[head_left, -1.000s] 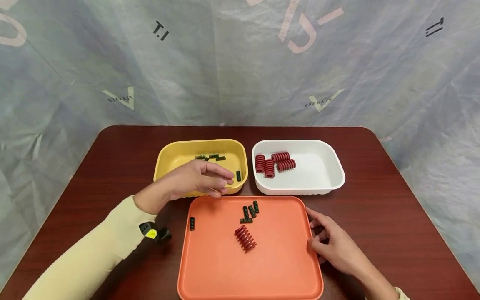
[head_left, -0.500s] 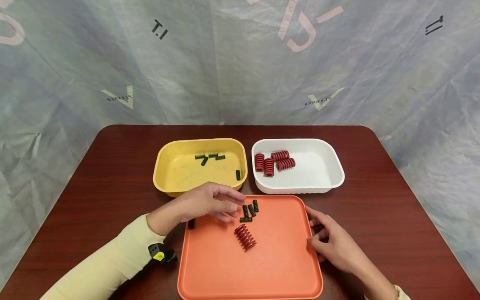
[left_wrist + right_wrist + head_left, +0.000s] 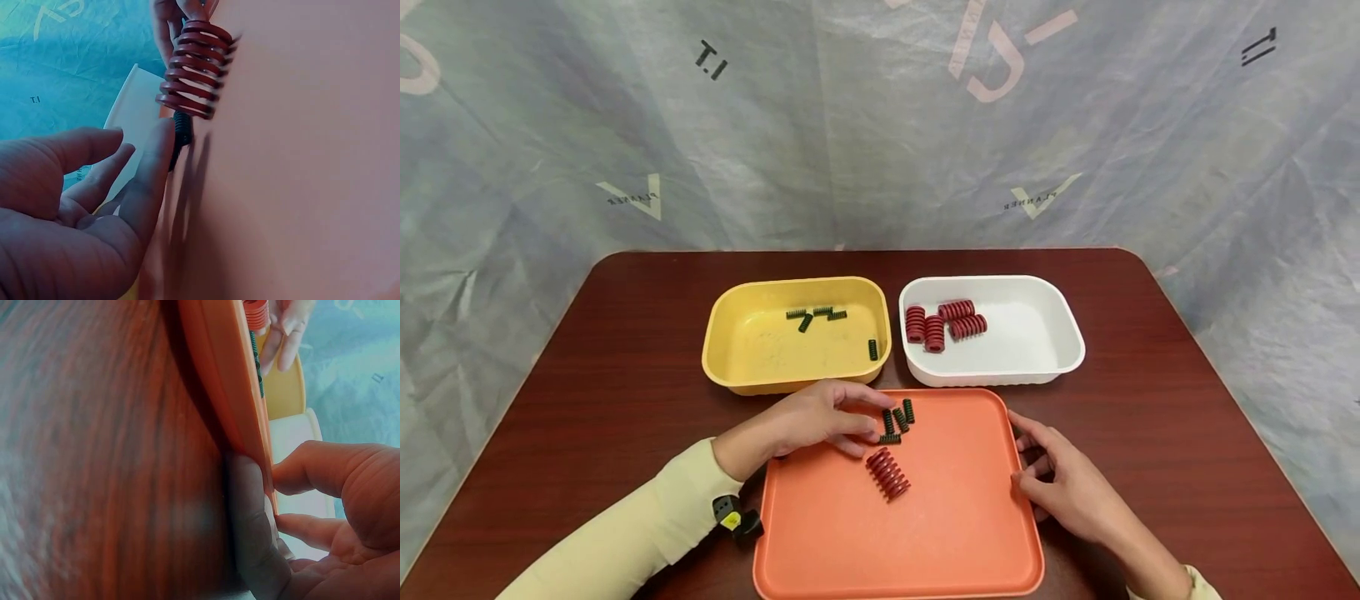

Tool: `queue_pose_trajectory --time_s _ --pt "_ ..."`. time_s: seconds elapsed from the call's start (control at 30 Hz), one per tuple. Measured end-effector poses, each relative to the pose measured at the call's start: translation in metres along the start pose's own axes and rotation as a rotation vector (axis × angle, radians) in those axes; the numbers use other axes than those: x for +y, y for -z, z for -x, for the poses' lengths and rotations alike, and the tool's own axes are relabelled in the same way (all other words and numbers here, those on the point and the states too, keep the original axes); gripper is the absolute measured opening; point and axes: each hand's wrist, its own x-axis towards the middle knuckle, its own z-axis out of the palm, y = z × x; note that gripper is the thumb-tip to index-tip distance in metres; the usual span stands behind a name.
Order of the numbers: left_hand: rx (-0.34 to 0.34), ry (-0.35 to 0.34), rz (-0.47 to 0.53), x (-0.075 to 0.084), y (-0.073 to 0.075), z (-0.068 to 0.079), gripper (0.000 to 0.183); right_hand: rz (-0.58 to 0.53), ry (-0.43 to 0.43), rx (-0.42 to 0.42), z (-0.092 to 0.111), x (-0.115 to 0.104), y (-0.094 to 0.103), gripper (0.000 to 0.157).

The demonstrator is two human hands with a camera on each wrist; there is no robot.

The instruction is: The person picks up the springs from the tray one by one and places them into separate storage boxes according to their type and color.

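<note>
My left hand [image 3: 823, 417] hovers over the upper left of the orange tray [image 3: 962, 533], thumb and fingers apart with nothing between them. Its fingertips are beside several small dark green coil springs [image 3: 901, 419]; whether they touch is unclear. A larger red coil spring [image 3: 887, 473] lies just below them, and in the left wrist view that red spring [image 3: 197, 69] is beyond the fingers. My right hand [image 3: 1067, 487] grips the tray's right edge; in the right wrist view the fingers [image 3: 319, 465] lie on both sides of the rim.
Behind the tray stand a yellow bin [image 3: 760, 354] with several green springs and a white bin [image 3: 1030, 333] with several red springs. The brown tabletop [image 3: 1165, 400] surrounds them. A grey printed sheet [image 3: 865, 150] hangs behind the table.
My left hand has come from over the yellow bin down to the tray, beside the green springs, partly covering the lone spring at the tray's left edge. The right hand has stayed put.
</note>
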Motion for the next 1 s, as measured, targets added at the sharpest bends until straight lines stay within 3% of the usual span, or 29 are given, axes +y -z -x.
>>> queue_pose_trajectory --time_s 0.3,0.5,0.77,0.87,1.0 --pt "0.025 0.007 -0.021 -0.004 0.007 0.002 0.038 0.005 -0.004 -0.006 -0.001 -0.001 0.001 0.078" --pt "0.02 -0.011 -0.073 -0.008 0.005 -0.006 0.033 0.006 -0.006 -0.008 -0.002 0.0 0.001 0.078" --pt "0.033 -0.04 -0.058 -0.011 0.002 -0.01 0.032 0.011 -0.009 -0.004 -0.001 -0.001 0.0 0.079" --pt "0.062 -0.061 -0.126 -0.01 0.001 -0.009 0.032 0.007 -0.01 -0.005 -0.002 -0.002 0.001 0.079" --pt "0.121 -0.097 -0.305 -0.008 -0.003 -0.008 0.031 -0.003 -0.01 -0.007 -0.002 -0.002 0.001 0.079"
